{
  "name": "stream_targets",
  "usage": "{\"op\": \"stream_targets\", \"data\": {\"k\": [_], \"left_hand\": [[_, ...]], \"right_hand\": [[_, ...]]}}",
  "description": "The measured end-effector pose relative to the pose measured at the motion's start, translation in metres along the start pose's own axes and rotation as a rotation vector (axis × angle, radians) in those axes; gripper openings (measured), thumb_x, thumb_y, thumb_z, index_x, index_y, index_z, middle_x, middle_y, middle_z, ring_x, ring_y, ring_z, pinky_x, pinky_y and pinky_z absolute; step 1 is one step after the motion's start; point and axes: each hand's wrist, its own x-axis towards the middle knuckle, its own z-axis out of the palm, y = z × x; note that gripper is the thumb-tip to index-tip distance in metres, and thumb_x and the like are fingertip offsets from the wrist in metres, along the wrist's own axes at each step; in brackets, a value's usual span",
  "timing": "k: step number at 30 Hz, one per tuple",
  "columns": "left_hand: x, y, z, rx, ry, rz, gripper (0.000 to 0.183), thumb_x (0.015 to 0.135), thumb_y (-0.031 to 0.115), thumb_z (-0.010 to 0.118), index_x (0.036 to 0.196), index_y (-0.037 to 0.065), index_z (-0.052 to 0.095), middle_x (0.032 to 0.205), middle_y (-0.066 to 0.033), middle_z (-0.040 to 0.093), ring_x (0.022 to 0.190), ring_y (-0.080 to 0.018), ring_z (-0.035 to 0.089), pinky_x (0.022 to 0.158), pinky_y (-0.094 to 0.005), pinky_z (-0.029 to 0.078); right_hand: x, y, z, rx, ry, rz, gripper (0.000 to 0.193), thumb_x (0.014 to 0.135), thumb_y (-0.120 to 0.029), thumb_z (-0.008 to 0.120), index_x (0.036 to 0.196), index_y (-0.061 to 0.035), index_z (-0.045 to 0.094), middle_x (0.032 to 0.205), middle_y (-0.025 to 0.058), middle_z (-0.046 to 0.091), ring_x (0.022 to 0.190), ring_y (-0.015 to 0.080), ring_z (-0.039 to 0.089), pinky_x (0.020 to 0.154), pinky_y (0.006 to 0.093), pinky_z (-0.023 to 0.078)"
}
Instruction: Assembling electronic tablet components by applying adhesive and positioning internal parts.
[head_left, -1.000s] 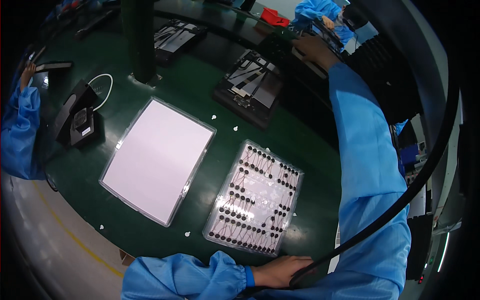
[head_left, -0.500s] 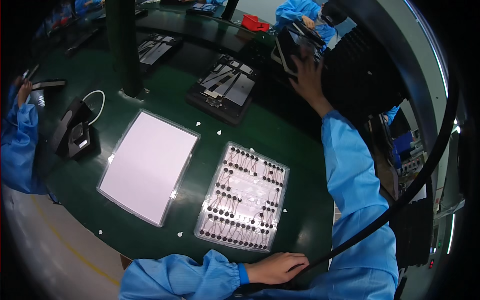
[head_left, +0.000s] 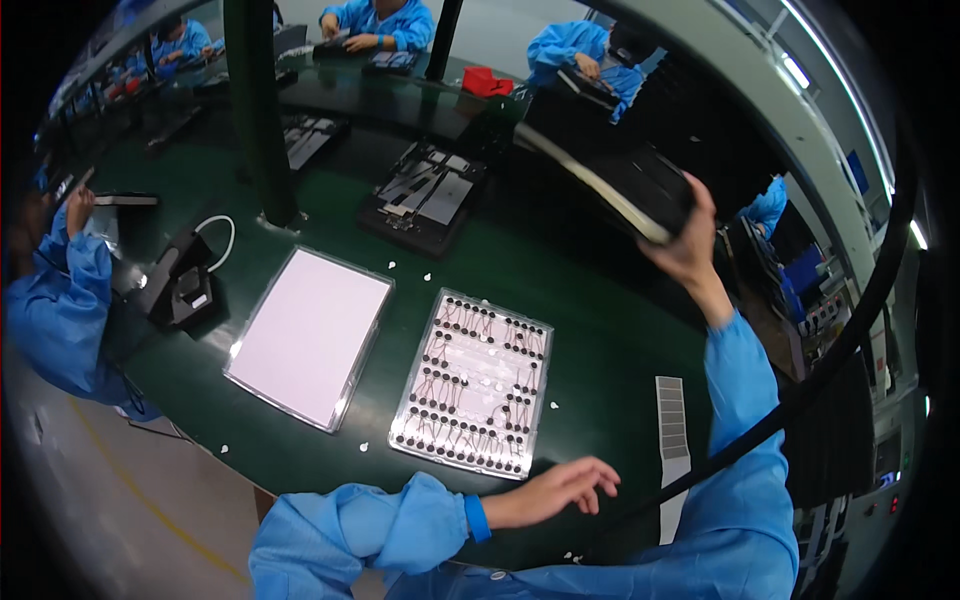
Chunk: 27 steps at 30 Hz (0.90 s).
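Observation:
My right hand (head_left: 690, 240) is raised at the upper right, its fingers closed round one end of a dark flat slab (head_left: 645, 180) with a cream edge. The slab is tilted in the air; motion blurs it and I cannot tell its exact kind. Low over the green bench, my left hand (head_left: 560, 493) has its fingers stretched out and holds nothing. Just beyond it lies a clear tray (head_left: 465, 372) bearing rows of small black round parts with thin wires. Further left is a flat tray with a plain white sheet (head_left: 312, 335).
An opened tablet-like device (head_left: 425, 195) sits in a black holder at the back. A black stand (head_left: 185, 285) with a white cable and a green post (head_left: 255, 130) are on the left. A strip of grey labels (head_left: 672, 420) lies near my right arm. A black cable (head_left: 800, 400) crosses that sleeve. Co-workers sit around.
My right hand has taken hold of the slab and brought it up and nearer. My left hand has lifted slightly, its fingers spreading. The whole view has shifted a little.

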Motion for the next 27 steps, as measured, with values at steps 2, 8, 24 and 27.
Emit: {"op": "stream_targets", "data": {"k": [2,8,24,27], "left_hand": [[0.003,-0.003,-0.005,-0.293,0.026,-0.032,0.046,0.111,0.038,0.037,0.142,0.005,0.045,0.130,-0.0104,0.056,0.102,-0.0176,0.063,0.098,-0.0351,0.052],[0.000,0.011,0.024,-0.916,-0.370,-0.217,0.083,0.101,0.068,0.034,0.158,0.008,0.030,0.160,-0.0174,0.034,0.141,-0.0340,0.045,0.120,-0.0498,0.033],[-0.033,0.009,0.016,-0.768,-0.003,0.072,0.079,0.100,0.065,0.045,0.148,0.003,0.045,0.145,-0.0150,0.054,0.128,-0.0318,0.056,0.110,-0.0415,0.046],[-0.135,0.021,-0.004,-0.692,0.153,0.191,0.078,0.100,0.064,0.046,0.148,0.003,0.045,0.145,-0.0147,0.054,0.127,-0.0316,0.055,0.110,-0.0413,0.045]], "right_hand": [[-0.025,-0.057,-0.065,0.078,0.143,0.291,0.111,0.059,-0.009,0.088,0.150,0.0035,0.026,0.135,0.0187,0.047,0.129,0.0306,0.049,0.113,0.0392,0.037],[-0.123,-0.144,-0.203,1.497,0.242,1.002,0.058,0.097,-0.024,0.065,0.145,-0.0041,0.038,0.135,0.0227,0.057,0.115,0.0344,0.065,0.100,0.0491,0.054],[0.022,0.016,0.092,0.395,-0.271,0.516,0.063,0.081,-0.027,0.083,0.131,-0.0093,0.050,0.136,0.0177,0.057,0.129,0.0362,0.055,0.104,0.0456,0.047],[0.040,0.056,0.187,0.015,-0.135,0.356,0.052,0.085,-0.021,0.077,0.130,-0.0095,0.053,0.125,0.0188,0.063,0.118,0.0371,0.061,0.097,0.0461,0.052]]}}
